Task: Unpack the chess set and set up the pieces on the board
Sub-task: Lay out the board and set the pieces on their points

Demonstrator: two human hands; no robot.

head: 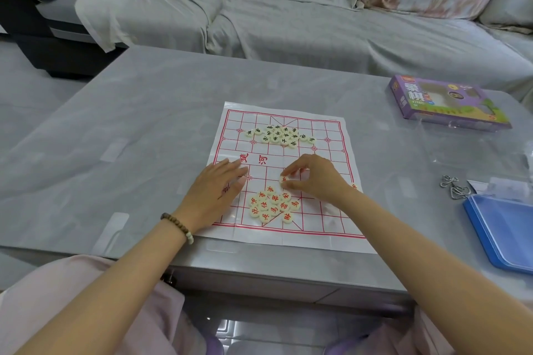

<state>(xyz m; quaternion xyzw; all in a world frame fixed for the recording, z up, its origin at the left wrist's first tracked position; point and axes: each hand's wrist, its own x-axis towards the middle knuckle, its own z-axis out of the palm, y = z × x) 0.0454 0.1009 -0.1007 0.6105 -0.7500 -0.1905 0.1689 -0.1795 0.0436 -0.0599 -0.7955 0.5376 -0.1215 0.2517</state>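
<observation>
Board: the paper board (pixel 317 135), printed with a red grid, lies flat on the grey table (pixel 129 124). Its near edge is close to the table's front edge.
Black pieces: the black-marked pieces (pixel 279 135) are bunched on the far half, inside the grid and away from the far border.
Red pieces: the red-marked pieces (pixel 272 204) are bunched on the near half, just short of the near border.
Left hand: the left hand (pixel 219 184) lies flat with straight fingers over the board's left border, pressing it down and holding nothing. A bead bracelet (pixel 177 226) is on the wrist.
Right hand: the right hand (pixel 314 179) has curled fingers, and the fingertips pinch a single piece (pixel 284 179) just above the red bunch.
Open room: bare grid runs between the two bunches and down the board's right side. A wide stretch of table top lies left of the board.
Right side: a purple box (pixel 447 102) sits near the far right corner, well apart from the board. A metal wire puzzle (pixel 455 189) and a blue tray (pixel 501 233) lie nearer, by the right edge.
Beyond: a covered sofa (pixel 288 8) stands past the table's far edge.
</observation>
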